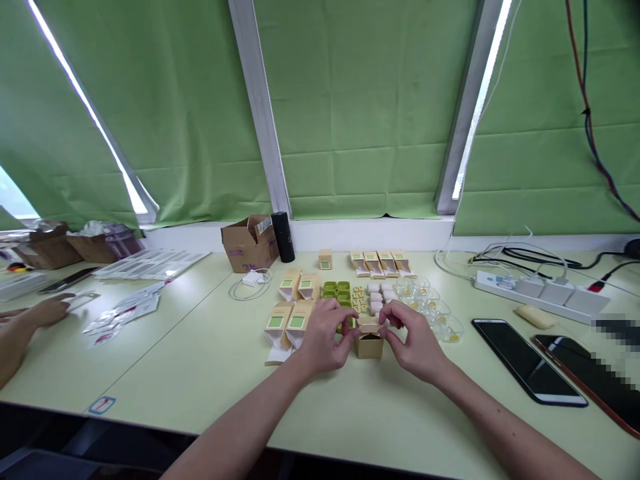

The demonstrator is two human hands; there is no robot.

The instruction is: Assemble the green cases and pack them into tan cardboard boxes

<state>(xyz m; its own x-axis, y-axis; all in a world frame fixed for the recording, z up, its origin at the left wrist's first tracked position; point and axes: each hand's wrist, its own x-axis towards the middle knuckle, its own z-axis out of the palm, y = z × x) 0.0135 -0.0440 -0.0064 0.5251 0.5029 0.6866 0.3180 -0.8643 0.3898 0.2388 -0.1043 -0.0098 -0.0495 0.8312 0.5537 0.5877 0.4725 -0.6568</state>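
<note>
A small brown cardboard box [370, 347] stands on the table in front of me, its top flaps raised. My left hand [327, 339] pinches the left side of its top edge between thumb and fingers. On the opposite side my right hand [414, 339] is closed in a pinch on the flap. Behind the box are green square cups [343, 286], small yellowish pieces [359, 291], white-pink rounded blocks [375, 297] and clear plastic cups [453, 328]. Several open boxes with green labels [296, 323] lie left of my left hand, which partly hides them and the green cups.
More labelled boxes [383, 262] line the back, near one closed small box [325, 259]. A carton [250, 243] and black bottle [283, 237] stand back left. Phones [527, 360] and a power strip [540, 293] lie right. Another person's hand [50, 311] is far left.
</note>
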